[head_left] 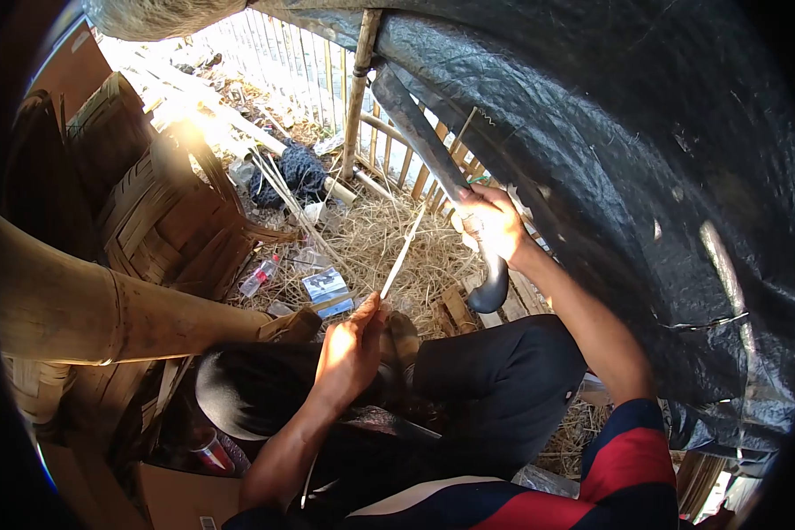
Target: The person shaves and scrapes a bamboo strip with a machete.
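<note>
Centre frame: your left hand [349, 349], fingers closed, pinches a pale strip [402, 256] slanting upward. Right of centre: your right hand [493, 225] wraps the handle of a long knife [422, 128].

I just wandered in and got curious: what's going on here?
A person's right-hand grip is closed around a long, dark, metal-looking knife with a curved black handle. Their left-hand grip pinches a thin, pale strip, probably bamboo, above ground littered with dry, tan straw. The knife and strip appear apart at this moment.
</note>
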The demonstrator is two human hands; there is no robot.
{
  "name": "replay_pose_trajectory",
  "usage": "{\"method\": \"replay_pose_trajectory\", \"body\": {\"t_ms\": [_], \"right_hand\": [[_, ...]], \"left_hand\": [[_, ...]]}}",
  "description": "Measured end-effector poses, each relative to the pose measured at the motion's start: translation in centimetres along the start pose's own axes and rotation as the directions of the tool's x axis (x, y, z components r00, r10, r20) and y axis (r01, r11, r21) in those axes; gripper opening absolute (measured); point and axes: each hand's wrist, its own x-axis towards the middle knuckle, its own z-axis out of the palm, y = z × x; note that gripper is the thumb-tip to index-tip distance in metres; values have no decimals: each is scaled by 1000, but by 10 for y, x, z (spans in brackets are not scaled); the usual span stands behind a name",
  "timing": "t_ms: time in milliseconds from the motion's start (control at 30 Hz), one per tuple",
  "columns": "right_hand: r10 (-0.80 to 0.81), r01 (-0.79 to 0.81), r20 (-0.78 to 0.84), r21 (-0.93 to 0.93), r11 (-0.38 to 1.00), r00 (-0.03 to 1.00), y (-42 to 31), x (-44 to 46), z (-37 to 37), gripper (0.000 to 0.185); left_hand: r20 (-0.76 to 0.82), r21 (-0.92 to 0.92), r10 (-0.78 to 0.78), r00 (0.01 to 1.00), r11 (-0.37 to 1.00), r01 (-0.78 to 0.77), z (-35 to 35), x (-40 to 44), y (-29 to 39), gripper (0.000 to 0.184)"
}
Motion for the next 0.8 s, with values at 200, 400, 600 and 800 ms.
{"method": "replay_pose_trajectory", "body": {"t_ms": [200,400,600,800], "right_hand": [[-1,1,6,-67,998,1000,-2,1,3,26],[46,19,271,-232,972,962,2,-5,1,29],[92,-39,302,-178,983,949,7,-8,9,28],[119,-66,268,-198,978,956,-1,-7,16,27]], "left_hand": [[-40,79,-25,999,996,28,-4,2,10,34],[-46,90,-23,999,996,27,-5,3,6,34],[-95,82,12,995,997,-4,-5,6,9,30],[-99,130,-11,995,991,24,-7,6,12,31]]}}
